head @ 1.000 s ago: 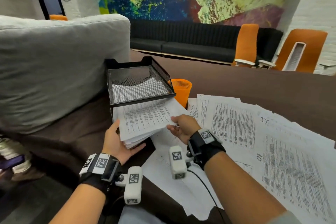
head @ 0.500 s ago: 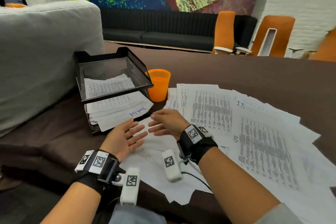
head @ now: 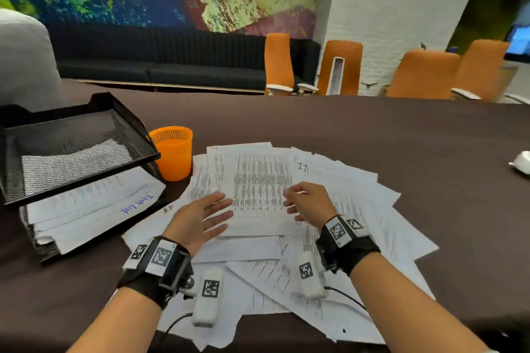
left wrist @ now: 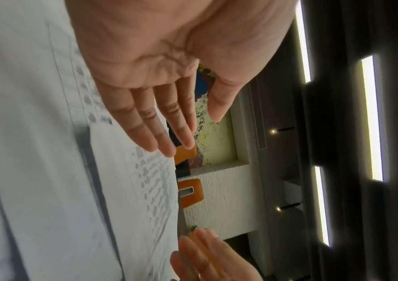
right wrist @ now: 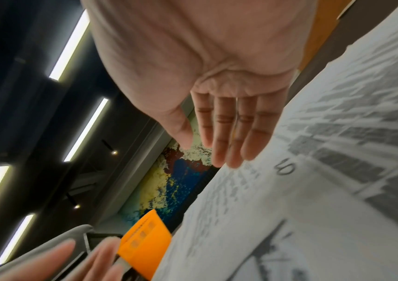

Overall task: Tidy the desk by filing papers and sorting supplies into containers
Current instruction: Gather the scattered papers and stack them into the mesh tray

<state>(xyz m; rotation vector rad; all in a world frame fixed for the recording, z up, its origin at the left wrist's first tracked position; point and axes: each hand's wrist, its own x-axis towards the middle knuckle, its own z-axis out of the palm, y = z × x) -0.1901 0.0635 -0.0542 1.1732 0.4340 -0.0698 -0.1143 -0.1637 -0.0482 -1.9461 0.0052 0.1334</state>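
Observation:
Printed sheets (head: 258, 180) lie fanned out over the brown desk (head: 372, 135). A black mesh letter tray (head: 71, 149) stands at the left, with a stack of papers (head: 86, 209) in its lower tier. My left hand (head: 206, 215) hovers open, palm turned inward, at the left edge of the top printed sheet. My right hand (head: 307, 203) hovers open at that sheet's right edge. Both wrist views show straight fingers (left wrist: 159, 121) (right wrist: 226, 133) just above the paper, holding nothing.
An orange mesh cup (head: 172, 152) stands right of the tray, beside the papers. A small white object (head: 522, 162) lies at the desk's far right. A grey cushion (head: 23, 57) sits behind the tray. Orange chairs (head: 338, 66) and a black sofa (head: 160, 66) line the far wall.
A second ago both hands held a paper stack at the tray's lower tier. The stack now lies in the tray, and both hands have moved right, empty, to the printed sheet.

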